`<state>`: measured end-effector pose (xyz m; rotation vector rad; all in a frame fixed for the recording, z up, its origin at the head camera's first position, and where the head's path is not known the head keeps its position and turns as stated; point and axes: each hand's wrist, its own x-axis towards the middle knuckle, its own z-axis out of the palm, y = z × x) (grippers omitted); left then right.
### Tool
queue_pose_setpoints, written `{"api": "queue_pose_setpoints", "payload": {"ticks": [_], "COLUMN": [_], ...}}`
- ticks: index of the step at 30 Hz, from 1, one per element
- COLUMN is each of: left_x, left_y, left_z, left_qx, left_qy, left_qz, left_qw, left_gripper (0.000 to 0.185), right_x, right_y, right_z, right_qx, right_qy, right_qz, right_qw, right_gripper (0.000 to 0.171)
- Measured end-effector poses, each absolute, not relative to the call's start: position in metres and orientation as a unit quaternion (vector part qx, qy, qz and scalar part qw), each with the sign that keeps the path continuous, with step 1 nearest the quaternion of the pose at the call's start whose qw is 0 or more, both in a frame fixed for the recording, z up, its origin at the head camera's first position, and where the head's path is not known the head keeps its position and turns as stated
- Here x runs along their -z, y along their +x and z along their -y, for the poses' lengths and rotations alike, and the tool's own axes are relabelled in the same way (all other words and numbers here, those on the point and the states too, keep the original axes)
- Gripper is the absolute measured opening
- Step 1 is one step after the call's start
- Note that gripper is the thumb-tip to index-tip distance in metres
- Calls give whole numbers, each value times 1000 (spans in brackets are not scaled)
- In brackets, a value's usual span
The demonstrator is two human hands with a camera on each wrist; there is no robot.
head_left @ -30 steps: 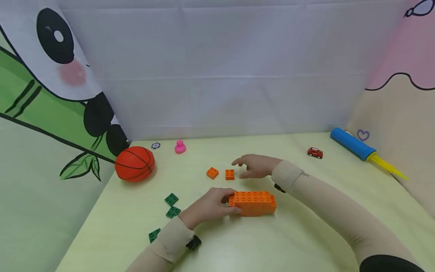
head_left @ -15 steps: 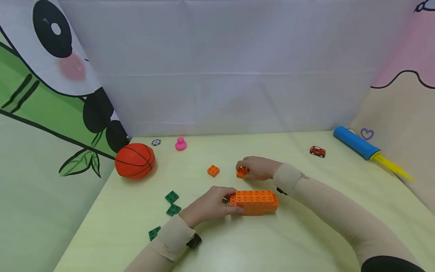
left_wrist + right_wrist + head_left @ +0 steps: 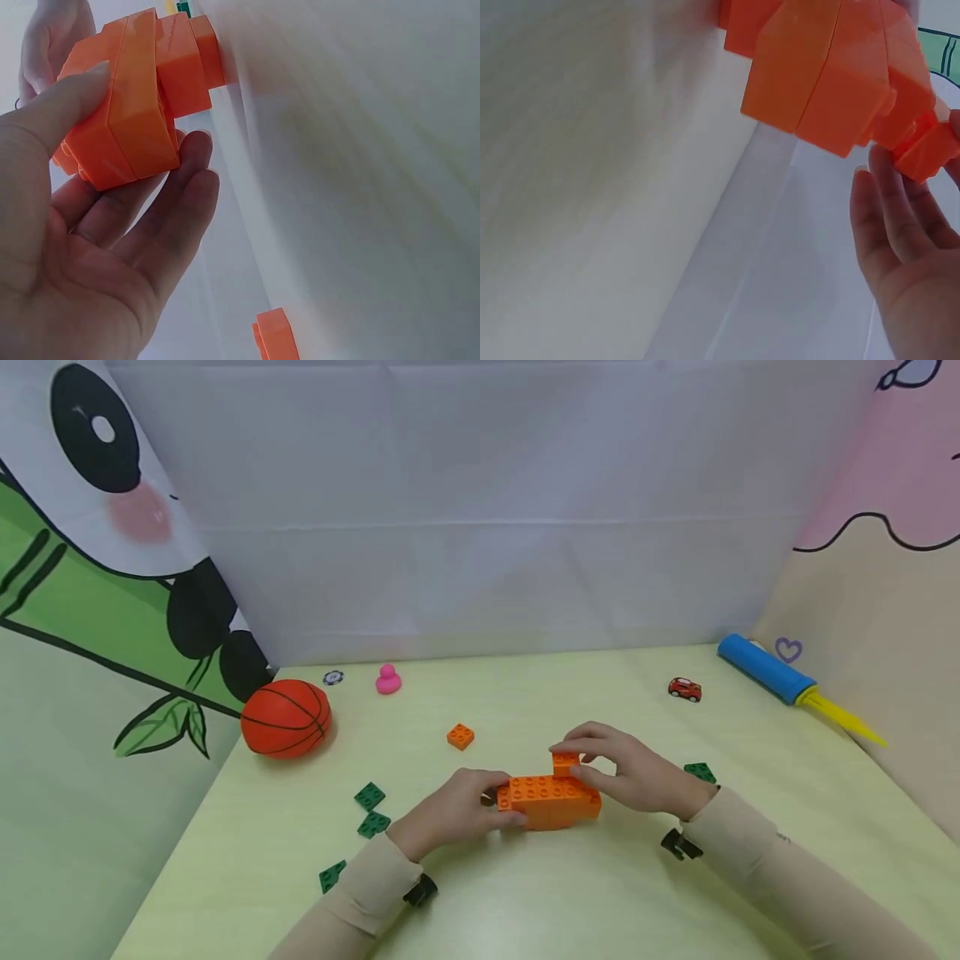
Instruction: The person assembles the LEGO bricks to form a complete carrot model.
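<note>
My left hand [image 3: 456, 810] grips the left end of a block of joined orange toy bricks [image 3: 547, 806], thumb on the near side and fingers behind. In the left wrist view the joined bricks [image 3: 127, 97] show a stepped underside. Between thumb and fingers, my right hand [image 3: 630, 768] pinches a small orange brick [image 3: 566, 764] at the top of the joined bricks, towards their right end. The right wrist view shows this small brick [image 3: 930, 150] tilted against the studs. Another loose orange brick [image 3: 461, 737] lies on the table behind the left hand.
Green bricks [image 3: 370, 797] lie left of the left arm, and another green brick [image 3: 700, 772] sits behind the right wrist. Along the back are an orange basketball [image 3: 286, 719], a poker chip [image 3: 333, 677], a pink toy [image 3: 387, 680], a red toy car [image 3: 685, 689] and a blue-and-yellow pump [image 3: 772, 672].
The right hand picked up a small orange brick from the table and brought it nearer, onto the top of the joined bricks. The left hand kept its grip.
</note>
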<state>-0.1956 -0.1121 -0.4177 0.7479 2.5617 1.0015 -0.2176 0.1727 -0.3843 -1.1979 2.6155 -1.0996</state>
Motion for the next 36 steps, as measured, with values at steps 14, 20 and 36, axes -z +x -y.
{"api": "queue_pose_setpoints", "payload": {"ticks": [14,20,36], "left_x": [421,421,405], "left_y": [-195,-195,-201], "left_z": [112,113,135], "left_qx": [-353,-357,-328], "left_qy": [272,264,262], "left_qz": [-884,-885,-889], "left_qw": [138,140,182], "left_gripper": [27,27,59], "right_x": [397,399,403], "right_y": [-200,-202,-207], "right_z": [-175,-174,-175], "right_qx": [376,373,378], "right_qy": [-401,-416,-423], "right_qz": [-835,-829,-824], "right_qw": [20,6,16], "right_gripper": [38,38,47]}}
